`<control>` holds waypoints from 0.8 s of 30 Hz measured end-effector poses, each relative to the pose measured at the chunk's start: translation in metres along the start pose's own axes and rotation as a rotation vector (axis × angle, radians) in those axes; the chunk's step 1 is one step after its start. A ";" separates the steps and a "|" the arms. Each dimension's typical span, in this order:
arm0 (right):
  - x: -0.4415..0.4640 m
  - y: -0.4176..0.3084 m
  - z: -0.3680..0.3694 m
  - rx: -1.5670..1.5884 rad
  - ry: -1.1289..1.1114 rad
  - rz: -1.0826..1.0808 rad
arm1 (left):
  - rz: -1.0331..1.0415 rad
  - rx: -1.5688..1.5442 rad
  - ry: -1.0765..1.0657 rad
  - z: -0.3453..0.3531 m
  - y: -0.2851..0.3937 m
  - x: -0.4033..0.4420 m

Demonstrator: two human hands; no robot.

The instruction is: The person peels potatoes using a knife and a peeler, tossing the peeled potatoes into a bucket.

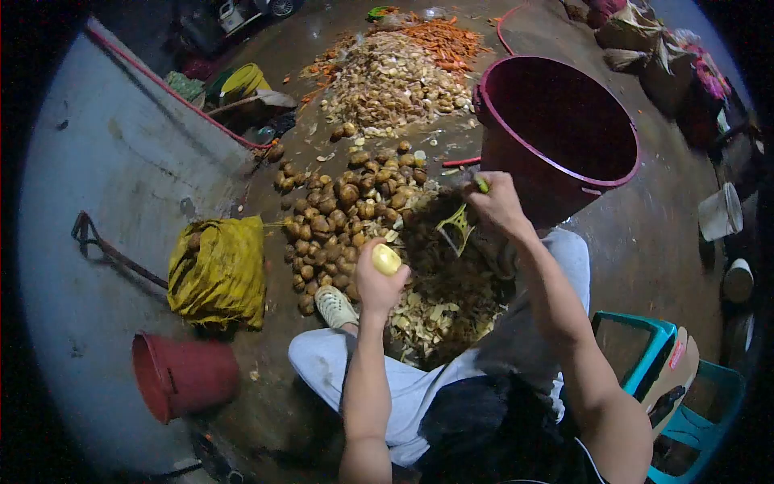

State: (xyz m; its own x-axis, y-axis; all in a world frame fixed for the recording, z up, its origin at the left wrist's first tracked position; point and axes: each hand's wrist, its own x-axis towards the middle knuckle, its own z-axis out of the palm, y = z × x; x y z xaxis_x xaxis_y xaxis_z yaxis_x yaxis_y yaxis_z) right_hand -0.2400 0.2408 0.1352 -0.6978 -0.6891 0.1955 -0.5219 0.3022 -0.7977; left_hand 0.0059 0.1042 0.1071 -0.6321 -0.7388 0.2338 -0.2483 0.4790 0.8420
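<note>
My left hand [379, 282] is closed around a peeled, pale yellow potato [385, 259], whose top shows above the fingers. My right hand [498, 202] grips a yellow-green peeler [458, 229] by its handle, with the head pointing down and left, apart from the potato. Beyond my left hand lies a heap of brown unpeeled potatoes [326, 216] on the wet floor. Pale peelings [443, 319] are piled between my legs, below both hands.
A large dark red tub [524, 153] stands right of my right hand. Farther off are a pile of pale peelings [395, 85] and orange peelings [451, 42]. At left sit a yellow sack [216, 278] and a tipped red bucket [189, 375]; a teal stool [637, 323] is at right.
</note>
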 end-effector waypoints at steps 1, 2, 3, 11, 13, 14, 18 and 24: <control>-0.003 -0.017 -0.019 0.094 0.071 0.044 | -0.065 -0.057 -0.067 0.010 -0.006 0.003; 0.002 -0.002 -0.025 0.206 0.202 0.015 | -0.189 -0.119 -0.170 0.023 -0.010 0.002; 0.010 0.018 -0.034 0.397 0.290 -0.045 | -0.186 -0.241 -0.225 0.044 -0.020 0.002; -0.007 0.058 -0.128 1.191 0.604 -0.012 | 0.448 -0.293 -0.358 0.180 0.136 0.137; -0.010 0.079 -0.139 1.422 0.257 -0.042 | 0.739 -0.060 -0.328 0.219 0.154 0.183; -0.011 0.069 -0.137 1.389 0.451 0.087 | 0.735 -0.064 -0.338 0.229 0.162 0.188; -0.007 0.071 -0.143 1.341 0.471 0.155 | 0.665 0.408 -0.605 0.261 0.158 0.197; -0.015 0.082 -0.138 0.777 0.470 -0.348 | 0.682 -0.060 -0.102 0.248 0.075 0.172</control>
State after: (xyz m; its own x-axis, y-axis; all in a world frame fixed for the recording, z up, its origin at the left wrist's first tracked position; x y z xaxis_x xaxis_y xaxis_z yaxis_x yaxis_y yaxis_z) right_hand -0.3399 0.3662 0.1456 -0.7789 -0.2729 0.5647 -0.3841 -0.5042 -0.7735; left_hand -0.3032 0.1305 0.0904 -0.6995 -0.2322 0.6758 0.2680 0.7915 0.5493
